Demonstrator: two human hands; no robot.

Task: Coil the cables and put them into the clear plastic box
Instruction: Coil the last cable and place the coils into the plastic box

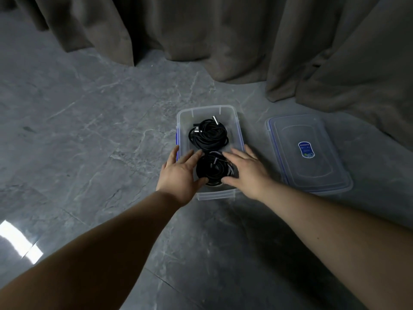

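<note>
Black cable coil (214,170) sits in near end of clear plastic box (238,130); left hand (180,172) and right hand (247,170) press its sides, fingers straight, spread; let go fast, coil may spring loose.

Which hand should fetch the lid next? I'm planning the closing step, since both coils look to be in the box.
Probably the right hand. The lid lies on the floor just right of the clear plastic box, on that hand's side. The left hand would have to cross over the box.
</note>
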